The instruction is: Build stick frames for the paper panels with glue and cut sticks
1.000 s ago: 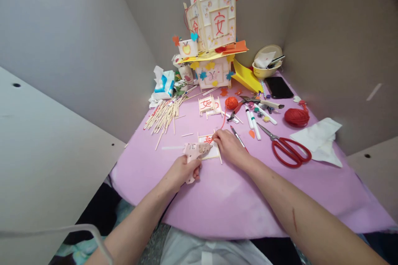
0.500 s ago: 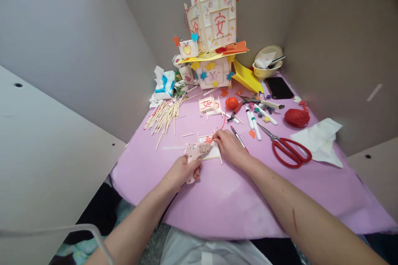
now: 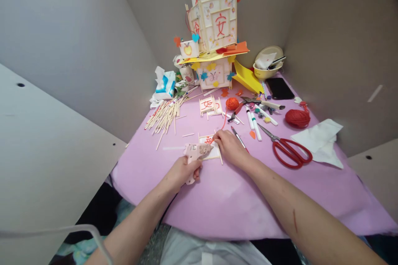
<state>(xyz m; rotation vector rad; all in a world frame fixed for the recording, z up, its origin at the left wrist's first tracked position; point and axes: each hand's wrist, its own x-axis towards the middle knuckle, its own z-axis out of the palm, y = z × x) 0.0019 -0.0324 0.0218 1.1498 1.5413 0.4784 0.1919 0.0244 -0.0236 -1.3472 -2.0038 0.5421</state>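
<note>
My left hand point(image 3: 184, 170) is closed round the handle of a pale pink hot glue gun point(image 3: 193, 152), a clear glue stick point(image 3: 173, 148) jutting from its rear. The nozzle points right, over a small white panel point(image 3: 215, 154) framed with thin sticks and marked in red. At the panel's upper right, the fingertips of my right hand point(image 3: 229, 145) are pinched on orange-red yarn point(image 3: 224, 121). That strand runs up to a yarn ball point(image 3: 231, 103). Whether the nozzle touches the panel or yarn I cannot tell.
A tall stick-and-paper lantern point(image 3: 214, 29) stands at the back. Loose sticks point(image 3: 164, 118) lie left, near a tissue pack point(image 3: 166, 85). Two small framed panels point(image 3: 207, 104) sit mid-table. To the right are red-handled scissors point(image 3: 290, 153), markers point(image 3: 255, 126), red yarn point(image 3: 297, 118) and a phone point(image 3: 280, 88).
Almost nothing differs. Both hands, the glue gun and the yarn keep their places, and the whole view has shifted very slightly.
</note>
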